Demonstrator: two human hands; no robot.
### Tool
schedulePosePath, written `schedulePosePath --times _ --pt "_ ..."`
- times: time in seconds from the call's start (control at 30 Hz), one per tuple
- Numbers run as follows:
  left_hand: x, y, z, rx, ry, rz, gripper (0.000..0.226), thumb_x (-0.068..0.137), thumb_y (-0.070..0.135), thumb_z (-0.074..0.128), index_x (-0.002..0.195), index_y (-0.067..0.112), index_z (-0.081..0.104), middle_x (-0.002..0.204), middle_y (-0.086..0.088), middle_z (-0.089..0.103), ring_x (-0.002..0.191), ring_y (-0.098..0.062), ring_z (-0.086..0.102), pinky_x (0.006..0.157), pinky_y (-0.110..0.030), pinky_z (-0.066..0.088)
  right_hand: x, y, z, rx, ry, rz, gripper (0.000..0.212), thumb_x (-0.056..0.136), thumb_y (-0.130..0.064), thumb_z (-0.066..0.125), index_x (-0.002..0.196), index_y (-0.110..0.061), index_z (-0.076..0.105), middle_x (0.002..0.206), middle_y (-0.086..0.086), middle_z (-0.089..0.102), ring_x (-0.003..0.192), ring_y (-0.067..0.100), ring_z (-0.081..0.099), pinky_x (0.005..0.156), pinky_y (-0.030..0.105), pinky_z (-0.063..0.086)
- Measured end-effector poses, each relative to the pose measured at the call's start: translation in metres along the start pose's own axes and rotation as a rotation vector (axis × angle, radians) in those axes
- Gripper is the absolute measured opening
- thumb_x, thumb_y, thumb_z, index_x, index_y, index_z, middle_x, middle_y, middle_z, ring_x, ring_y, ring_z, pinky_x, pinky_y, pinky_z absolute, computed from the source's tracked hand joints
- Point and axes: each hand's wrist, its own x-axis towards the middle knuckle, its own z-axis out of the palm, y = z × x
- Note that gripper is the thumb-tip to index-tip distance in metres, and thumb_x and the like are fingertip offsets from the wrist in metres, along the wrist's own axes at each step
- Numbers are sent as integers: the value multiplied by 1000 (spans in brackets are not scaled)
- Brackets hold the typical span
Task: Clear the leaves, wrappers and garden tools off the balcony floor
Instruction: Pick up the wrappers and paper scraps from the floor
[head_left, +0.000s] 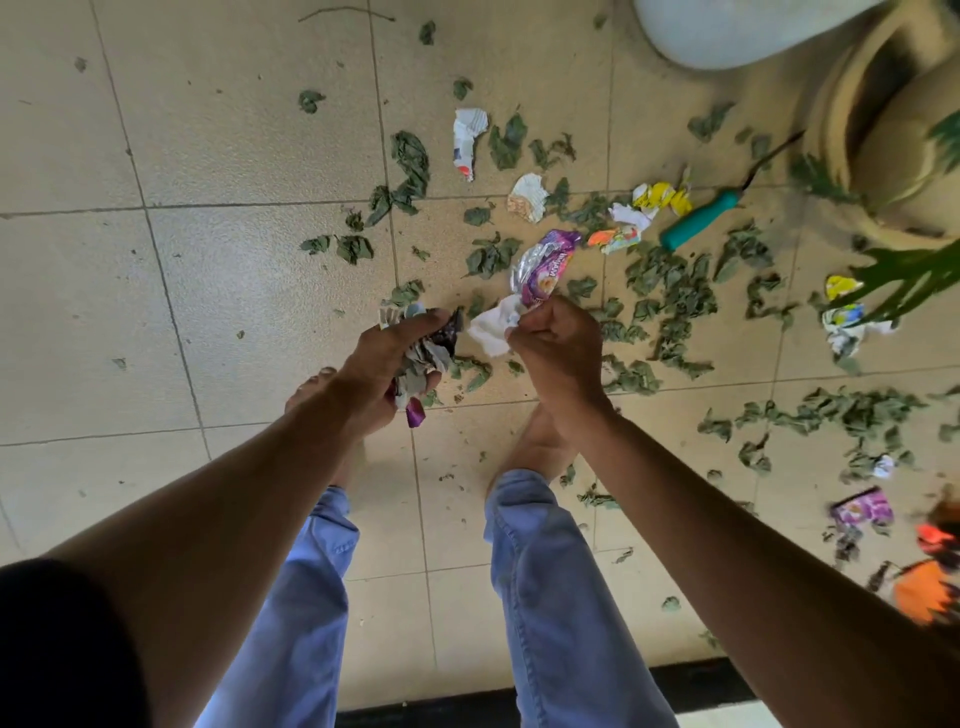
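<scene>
Wrappers (524, 197) and wilted leaves (670, 296) scattered over the tiled balcony floor (208, 249), mostly to the right and far side. Left hand (395, 364) closed round a crumpled bundle of wrappers (423, 358), purple end poking out below. Right hand (553, 343) pinched on a purple foil wrapper (545, 267) and a white crumpled paper (493, 330), both lifted off the floor. Teal-handled garden tool (698, 221) lying far right, beside a yellow wrapper (662, 197) and near a beige plant pot (883, 130). More wrappers near the right edge, among them another purple one (862, 509). Blue trousers (545, 597) and bare feet below.
</scene>
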Motion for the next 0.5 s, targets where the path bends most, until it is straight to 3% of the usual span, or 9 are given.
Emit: schedulePosePath --times 0.1,0.17,0.23,0.37,0.43,0.5 --pt "0 -2 1 -157 -116 -1 8 89 24 74 88 18 79 91 -6 70 67 -14 59 51 -22 48 -20 -8 11 108 -112 0 22 79 2 75 76 -16 62 73 -2 69 67 9 65 64 23 53" --pt "0 -4 2 -197 -161 14 14 93 25 67 88 20 79 85 -2 69 65 -11 57 50 -20 45 -29 -12 24 152 -135 -12 18 80 -1 78 82 -14 65 82 3 73 78 18 71 73 32 58" --pt "0 -6 2 -175 -159 30 21 95 35 66 87 23 81 80 2 66 64 -10 56 52 -20 43 -35 -15 37 154 -120 -46 13 81 -3 79 86 -10 69 84 5 74 80 22 71 77 38 59" --pt "-1 -3 -4 -159 -147 2 32 89 55 73 80 24 74 78 2 68 72 -15 64 66 -24 53 -44 -19 60 105 -117 -75 4 85 -11 76 88 -12 76 82 -3 75 76 16 72 73 39 60" --pt "-2 1 -8 -129 -203 5 34 92 51 70 77 21 76 80 -1 74 75 -16 71 70 -25 56 -45 -19 67 3 -138 -99 7 87 -18 74 92 -16 78 87 -7 76 79 13 71 76 40 59" --pt "-3 5 -10 -151 -225 -2 30 97 34 66 74 18 78 80 -1 76 74 -16 73 68 -24 56 -42 -22 68 -44 -190 -106 10 86 -18 73 93 -15 80 90 -2 75 82 18 72 78 47 59"
